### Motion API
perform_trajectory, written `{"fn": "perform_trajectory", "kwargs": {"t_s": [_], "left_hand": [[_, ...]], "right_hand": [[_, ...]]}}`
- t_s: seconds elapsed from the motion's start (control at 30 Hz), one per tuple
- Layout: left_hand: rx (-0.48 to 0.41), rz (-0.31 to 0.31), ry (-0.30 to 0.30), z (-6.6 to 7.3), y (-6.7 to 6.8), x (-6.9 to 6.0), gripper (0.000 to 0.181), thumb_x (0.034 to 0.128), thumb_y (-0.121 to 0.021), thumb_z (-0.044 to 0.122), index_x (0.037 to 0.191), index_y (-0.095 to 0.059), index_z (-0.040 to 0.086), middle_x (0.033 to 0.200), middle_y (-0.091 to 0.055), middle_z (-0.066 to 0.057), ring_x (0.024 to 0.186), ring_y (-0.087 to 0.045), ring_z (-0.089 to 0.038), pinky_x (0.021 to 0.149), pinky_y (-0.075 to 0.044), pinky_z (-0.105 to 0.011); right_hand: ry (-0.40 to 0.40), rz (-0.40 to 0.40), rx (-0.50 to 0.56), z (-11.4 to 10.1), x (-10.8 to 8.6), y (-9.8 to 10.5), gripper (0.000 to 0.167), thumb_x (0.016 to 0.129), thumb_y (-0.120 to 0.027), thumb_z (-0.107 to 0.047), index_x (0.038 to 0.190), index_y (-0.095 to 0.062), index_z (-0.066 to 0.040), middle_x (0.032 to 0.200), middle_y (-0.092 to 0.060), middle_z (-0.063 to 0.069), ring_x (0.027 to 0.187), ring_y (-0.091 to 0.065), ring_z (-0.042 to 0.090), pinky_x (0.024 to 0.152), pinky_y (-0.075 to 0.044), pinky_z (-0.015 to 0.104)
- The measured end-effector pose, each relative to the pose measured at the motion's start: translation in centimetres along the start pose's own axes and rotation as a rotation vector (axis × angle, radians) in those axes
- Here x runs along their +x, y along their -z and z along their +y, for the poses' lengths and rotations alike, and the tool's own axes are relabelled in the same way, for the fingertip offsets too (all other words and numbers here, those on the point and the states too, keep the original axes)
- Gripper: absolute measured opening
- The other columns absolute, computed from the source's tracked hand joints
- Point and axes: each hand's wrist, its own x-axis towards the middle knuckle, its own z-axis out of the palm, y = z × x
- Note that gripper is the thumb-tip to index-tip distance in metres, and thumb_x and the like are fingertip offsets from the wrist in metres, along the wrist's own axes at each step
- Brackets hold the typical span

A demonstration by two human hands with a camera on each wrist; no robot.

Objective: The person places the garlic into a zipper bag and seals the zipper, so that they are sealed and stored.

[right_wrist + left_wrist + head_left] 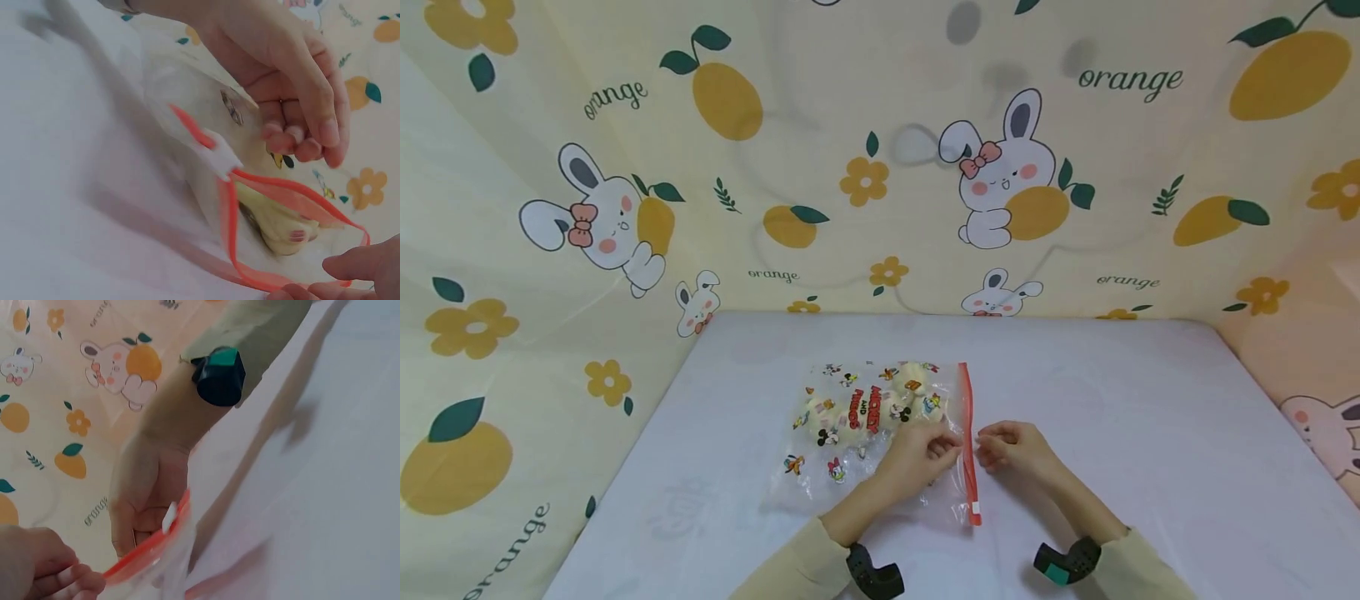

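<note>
A clear zip bag (808,492) printed with small cartoon figures and red lettering lies flat on the table. Pale yellowish, rounded things (281,228) show inside it; their kind is unclear. Its red zip edge (968,400) faces right. In the right wrist view the mouth gapes and a white slider (219,156) sits on the zip. My left hand (917,458) is over the bag, fingers loosely bent, fingertips close to the zip edge. My right hand (1018,454) is just right of that edge, thumb and fingers apart; whether it touches the zip is unclear.
A white-covered table (1112,367) carries the bag. Behind and beside it hangs a cream cloth (865,100) printed with rabbits, oranges and flowers. Dark bands with devices (876,575) are on both wrists, over beige sleeves (797,567).
</note>
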Motion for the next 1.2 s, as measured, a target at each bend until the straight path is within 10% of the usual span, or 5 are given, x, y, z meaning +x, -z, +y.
{"fn": "perform_trajectory", "kwargs": {"t_s": [0.4, 0.73, 1.2], "left_hand": [[-0.268, -0.187, 0.115, 1.1, 0.4, -3.9, 0.012, 0.0877, -0.067, 0.007, 0.096, -0.072, 0.000, 0.089, -0.071, -0.018, 0.069, -0.054, 0.008, 0.065, -0.049, -0.008], [-0.311, -0.285, 0.102, 0.4, 0.5, -6.3, 0.016, 0.0891, -0.066, 0.008, 0.098, -0.070, -0.004, 0.084, -0.071, -0.023, 0.066, -0.054, 0.010, 0.061, -0.049, -0.008], [-0.281, -0.242, 0.161, -0.5, 0.4, -6.7, 0.012, 0.0874, -0.066, 0.006, 0.095, -0.071, -0.002, 0.082, -0.072, -0.020, 0.065, -0.056, 0.007, 0.060, -0.049, -0.009]], "right_hand": [[-0.015, -0.225, 0.116, 0.4, -3.3, 0.2, 0.039, 0.098, -0.053, -0.016, 0.111, -0.056, 0.021, 0.084, -0.072, 0.010, 0.068, -0.066, 0.008, 0.065, -0.060, 0.026], [0.019, -0.476, 0.259, 2.0, -5.2, -1.3, 0.047, 0.100, -0.049, -0.017, 0.103, -0.050, 0.030, 0.074, -0.070, -0.007, 0.063, -0.067, 0.000, 0.059, -0.056, 0.017], [-0.027, -0.354, 0.293, 1.3, -4.4, -3.6, 0.036, 0.097, -0.053, -0.014, 0.096, -0.059, 0.022, 0.069, -0.071, -0.005, 0.059, -0.067, 0.003, 0.058, -0.057, 0.019]]}}
